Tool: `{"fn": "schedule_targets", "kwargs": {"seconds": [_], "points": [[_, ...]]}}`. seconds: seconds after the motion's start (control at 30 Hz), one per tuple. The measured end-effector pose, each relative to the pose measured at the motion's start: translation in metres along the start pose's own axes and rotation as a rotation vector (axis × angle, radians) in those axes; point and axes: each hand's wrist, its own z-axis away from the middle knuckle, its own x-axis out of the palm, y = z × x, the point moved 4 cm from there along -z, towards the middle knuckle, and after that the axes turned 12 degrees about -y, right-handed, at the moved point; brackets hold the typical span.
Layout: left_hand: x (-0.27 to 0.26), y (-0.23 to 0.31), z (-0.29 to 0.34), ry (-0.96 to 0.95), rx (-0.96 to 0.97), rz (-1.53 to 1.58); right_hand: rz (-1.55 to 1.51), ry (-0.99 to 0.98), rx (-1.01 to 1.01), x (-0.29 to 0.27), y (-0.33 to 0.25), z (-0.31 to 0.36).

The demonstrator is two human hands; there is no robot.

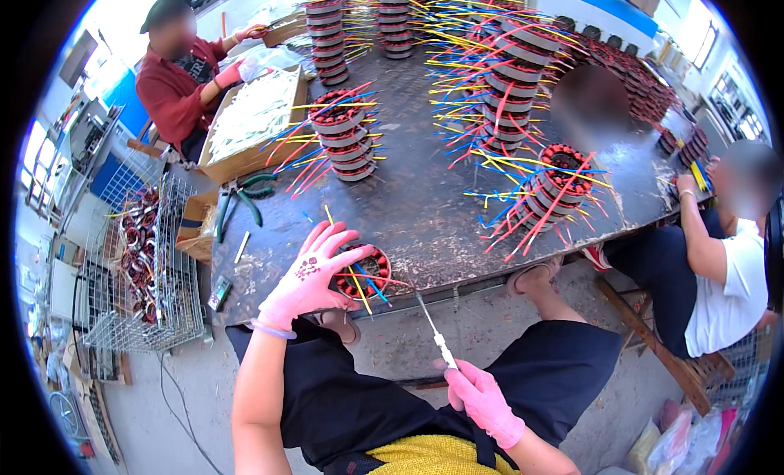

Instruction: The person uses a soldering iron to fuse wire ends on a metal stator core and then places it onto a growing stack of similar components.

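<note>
Stator [353,289] lies at the table's [408,160] near edge, between the person's knees as seen from above, its red, yellow and blue wires crossing over the ring. The left forearm rises nearly straight from the lower edge, and the gloved left hand [306,272] reaches over the stator's left side, fingers stretched and fanned upward, thumb pointing right along the ring's near side; whether it grips the stator, I cannot tell. The right forearm slants up and leftward from the lower right. The gloved right hand [482,397], held low over the lap, is closed around a tool's [441,346] white handle, its thin shaft slanting up and left, tip near a red wire's end.
</note>
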Motion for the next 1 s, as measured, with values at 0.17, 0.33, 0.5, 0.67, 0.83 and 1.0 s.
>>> {"fn": "schedule_targets", "kwargs": {"seconds": [0.17,0.33,0.5,0.67,0.83,1.0], "points": [[0.002,0.001,-0.002,-0.015,-0.002,0.007,-0.003,-0.029,0.026,-0.004,0.000,0.001],[0.006,0.001,-0.004,-0.008,0.016,-0.018,-0.021,-0.035,0.010,-0.004,-0.003,0.001],[0.003,0.001,-0.004,-0.012,0.022,-0.024,0.068,-0.024,0.026,-0.003,-0.008,0.001],[0.001,0.003,-0.009,-0.012,0.035,-0.011,0.028,-0.018,0.025,-0.006,0.001,-0.001],[0.001,0.002,-0.003,-0.008,0.003,0.008,-0.045,-0.054,0.011,-0.001,-0.001,-0.003],[0.002,0.004,-0.006,-0.008,0.004,-0.003,0.001,-0.035,0.045,-0.005,-0.002,0.000]]}}
